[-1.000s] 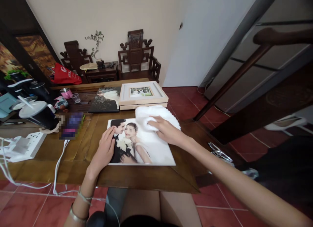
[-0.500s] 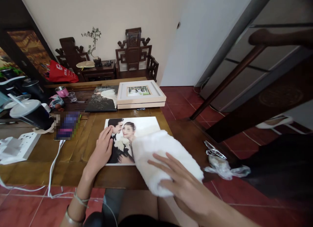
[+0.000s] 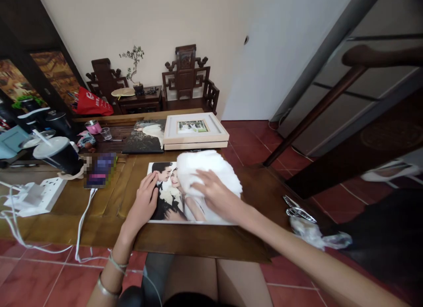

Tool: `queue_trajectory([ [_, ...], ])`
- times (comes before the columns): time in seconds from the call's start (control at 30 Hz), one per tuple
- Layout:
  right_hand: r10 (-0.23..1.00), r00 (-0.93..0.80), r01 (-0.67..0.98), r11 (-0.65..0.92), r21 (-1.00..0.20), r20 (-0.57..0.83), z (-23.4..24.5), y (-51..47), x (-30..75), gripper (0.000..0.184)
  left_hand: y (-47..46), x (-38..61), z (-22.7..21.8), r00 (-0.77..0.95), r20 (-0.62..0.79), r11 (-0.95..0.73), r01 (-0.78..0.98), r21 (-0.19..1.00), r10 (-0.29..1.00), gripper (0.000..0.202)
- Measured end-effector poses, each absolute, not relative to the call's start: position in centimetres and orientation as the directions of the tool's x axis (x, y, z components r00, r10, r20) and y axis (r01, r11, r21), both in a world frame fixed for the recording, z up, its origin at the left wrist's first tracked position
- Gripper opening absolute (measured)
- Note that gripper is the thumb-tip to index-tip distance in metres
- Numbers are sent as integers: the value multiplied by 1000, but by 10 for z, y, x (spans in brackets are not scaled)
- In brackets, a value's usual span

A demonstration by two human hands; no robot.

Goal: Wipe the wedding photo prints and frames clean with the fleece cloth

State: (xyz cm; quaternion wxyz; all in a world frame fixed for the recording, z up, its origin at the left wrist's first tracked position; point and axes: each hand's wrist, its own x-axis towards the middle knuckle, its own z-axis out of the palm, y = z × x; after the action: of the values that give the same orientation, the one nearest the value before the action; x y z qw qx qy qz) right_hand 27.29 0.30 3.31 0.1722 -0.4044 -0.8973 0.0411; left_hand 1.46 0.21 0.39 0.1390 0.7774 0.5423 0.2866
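A large wedding photo print (image 3: 172, 201) lies flat on the wooden table (image 3: 109, 196) in front of me. My left hand (image 3: 143, 205) rests flat on the print's left edge with its fingers spread. My right hand (image 3: 216, 194) presses a fluffy white cloth (image 3: 205, 170) onto the upper right part of the print, fingers spread over the cloth. The cloth covers the print's top right corner.
Behind the print sit a framed photo box (image 3: 194, 130) and a dark photo print (image 3: 145, 137). Cups (image 3: 57, 152), a power strip (image 3: 36, 194) with white cables and a phone (image 3: 99, 170) crowd the left. Carved chairs (image 3: 187, 77) stand at the wall. Scissors and plastic wrap (image 3: 307, 223) lie right.
The right hand swept the cloth from the print's top right down to its near right corner, then back up to the upper right. The left hand stayed on the print's left edge.
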Motion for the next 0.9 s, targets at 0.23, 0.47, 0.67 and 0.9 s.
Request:
queue_trajectory([
  [0.23,588,-713,571,803,-172,381,26,-99,272,22,2,16,4,251,304,-380,766,518,919,46],
  [0.47,674,-697,620,738,-267,245,47,-22,258,51,1,15,8,260,256,-359,775,520,931,45],
  [0.67,773,-596,737,634,-232,218,48,46,237,47,2,13,3,277,294,-398,743,538,915,45],
  [0.9,653,-719,614,757,-223,239,25,-48,237,31,1,16,4,243,258,-349,759,549,935,45],
])
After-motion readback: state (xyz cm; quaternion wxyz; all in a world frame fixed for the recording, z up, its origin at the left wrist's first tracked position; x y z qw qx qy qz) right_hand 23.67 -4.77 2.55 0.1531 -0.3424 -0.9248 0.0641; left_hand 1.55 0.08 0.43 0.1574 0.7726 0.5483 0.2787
